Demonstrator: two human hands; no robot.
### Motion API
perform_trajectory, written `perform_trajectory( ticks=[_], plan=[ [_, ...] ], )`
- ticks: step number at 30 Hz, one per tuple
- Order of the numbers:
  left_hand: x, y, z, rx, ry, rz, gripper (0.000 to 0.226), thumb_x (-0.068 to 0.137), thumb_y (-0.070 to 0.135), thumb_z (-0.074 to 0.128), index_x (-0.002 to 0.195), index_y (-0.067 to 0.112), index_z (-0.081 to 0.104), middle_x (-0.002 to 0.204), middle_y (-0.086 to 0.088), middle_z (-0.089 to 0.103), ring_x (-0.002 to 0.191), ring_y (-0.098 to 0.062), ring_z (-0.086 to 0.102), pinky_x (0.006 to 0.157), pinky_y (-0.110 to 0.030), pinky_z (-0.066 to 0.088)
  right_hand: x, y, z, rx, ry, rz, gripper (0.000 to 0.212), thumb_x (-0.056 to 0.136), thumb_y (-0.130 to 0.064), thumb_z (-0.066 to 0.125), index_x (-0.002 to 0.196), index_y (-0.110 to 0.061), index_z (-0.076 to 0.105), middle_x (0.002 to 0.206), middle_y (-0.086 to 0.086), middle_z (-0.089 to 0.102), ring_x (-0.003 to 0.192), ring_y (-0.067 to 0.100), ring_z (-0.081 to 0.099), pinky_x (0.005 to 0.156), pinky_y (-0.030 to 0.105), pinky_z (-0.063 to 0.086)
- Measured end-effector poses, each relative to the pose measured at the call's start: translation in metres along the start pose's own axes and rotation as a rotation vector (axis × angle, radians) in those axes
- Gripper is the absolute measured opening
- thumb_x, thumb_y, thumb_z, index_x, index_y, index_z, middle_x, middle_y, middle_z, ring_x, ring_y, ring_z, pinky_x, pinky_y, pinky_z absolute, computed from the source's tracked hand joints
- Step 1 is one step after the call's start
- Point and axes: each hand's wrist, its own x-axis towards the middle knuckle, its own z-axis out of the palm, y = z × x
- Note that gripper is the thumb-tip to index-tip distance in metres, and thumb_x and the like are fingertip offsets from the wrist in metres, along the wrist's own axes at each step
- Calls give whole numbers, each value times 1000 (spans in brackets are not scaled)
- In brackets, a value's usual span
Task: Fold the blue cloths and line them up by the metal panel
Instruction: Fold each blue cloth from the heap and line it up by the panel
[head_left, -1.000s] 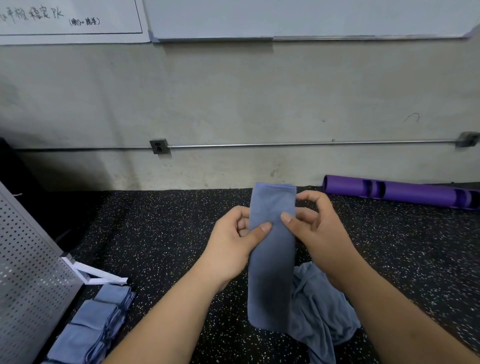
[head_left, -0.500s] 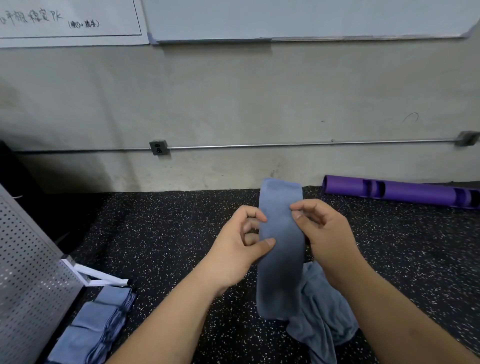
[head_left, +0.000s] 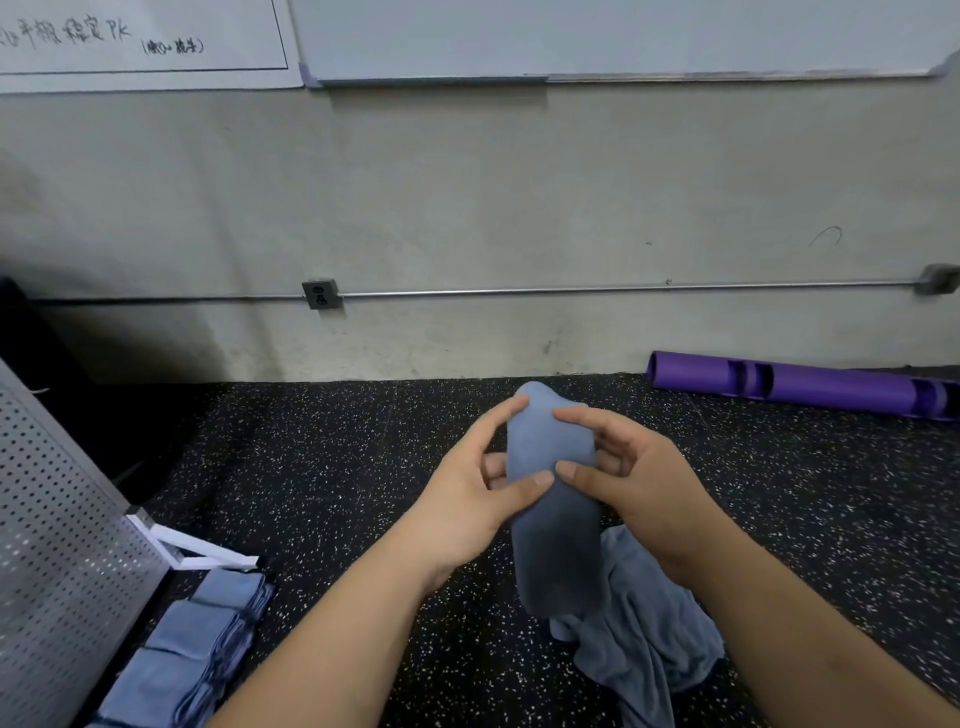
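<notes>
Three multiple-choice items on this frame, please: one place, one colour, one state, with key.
1. Where do the folded cloths lie? A) on the whiteboard B) beside the metal panel C) by the wall socket
2. What colour is the tube by the wall? A) purple B) green C) red
3. How is the held cloth? A) flat on the floor B) draped over the pipe C) a narrow strip pinched by left hand and right hand
1 B, lined up along the panel; 2 A, plainly purple; 3 C, thumbs and fingers close on it.

blue cloths (head_left: 553, 499), black speckled floor (head_left: 332, 467), purple roller (head_left: 800, 383)
</notes>
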Motion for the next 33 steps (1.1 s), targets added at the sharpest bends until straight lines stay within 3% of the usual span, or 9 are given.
perform_trajectory(
  ticks=[4, 8, 13, 17, 20, 25, 29, 31, 33],
  plan=[
    [3, -3, -3, 36, 10, 8, 75, 96, 4, 77, 154, 41, 46, 115, -15, 79, 104, -30, 77, 99, -45, 59, 2, 2, -2, -36, 40, 4, 53, 88, 3, 81, 134, -22, 72, 120, 1, 79, 114, 21, 75, 98, 35, 62],
    [6, -5, -4, 135, 65, 39, 65, 95, 10, 81, 146, 41, 56, 90, -13, 76, 72, -17, 64, 76, -36, 55, 4, 5, -1, -26, 40, -1, 51, 92, 2, 78, 136, -21, 69, 124, 2, 78, 115, 21, 75, 96, 33, 61],
    [6, -9, -4, 96, 107, 64, 57, 99, 7, 74, 143, 40, 59, 101, -20, 79, 88, -35, 74, 85, -55, 61, 2, 5, -2, -73, -44, 23, 56, 95, -1, 76, 143, -28, 63, 130, -1, 74, 113, 23, 76, 98, 41, 62],
    [5, -5, -7, 136, 168, 85, 54, 101, 12, 73, 145, 38, 57, 83, -7, 79, 76, -22, 75, 68, -33, 58, 3, 6, -4, -109, -68, 24, 62, 93, 5, 76, 143, -28, 62, 129, 3, 75, 109, 30, 77, 102, 50, 60],
    [7, -5, -12, 251, 134, 79, 57, 98, 19, 78, 146, 41, 57, 63, 7, 61, 61, -12, 54, 66, -24, 46, 4, 9, -5, -92, -35, 9, 57, 94, 5, 74, 141, -26, 65, 124, 5, 77, 109, 31, 76, 101, 47, 60],
    [10, -11, -21, 304, 24, 57, 61, 85, 13, 88, 136, 38, 66, 87, -31, 67, 75, -23, 58, 78, -43, 54, 4, 10, -6, -104, -20, 28, 48, 95, 6, 72, 134, -23, 70, 115, 3, 80, 105, 29, 77, 92, 33, 62],
    [10, -13, -22, 318, 40, 56, 72, 83, -7, 84, 141, 30, 62, 94, -21, 73, 82, -18, 66, 86, -42, 60, 4, 11, -8, -146, -47, 53, 59, 86, 7, 81, 135, -25, 70, 118, 2, 79, 108, 23, 77, 94, 36, 63],
    [10, -14, -21, 370, 74, 45, 77, 81, -4, 86, 143, 34, 60, 103, -20, 73, 85, -20, 67, 91, -48, 61, 5, 13, -8, -164, -59, 57, 66, 82, 11, 83, 137, -25, 69, 118, 3, 78, 109, 22, 77, 93, 37, 63],
    [12, -15, -22, 500, 115, 46, 78, 80, 6, 89, 145, 37, 58, 113, -1, 76, 97, -14, 73, 97, -44, 60, 5, 15, -7, -177, -47, 52, 69, 81, 14, 83, 137, -24, 68, 116, 3, 79, 107, 19, 77, 90, 35, 63]
  ],
)
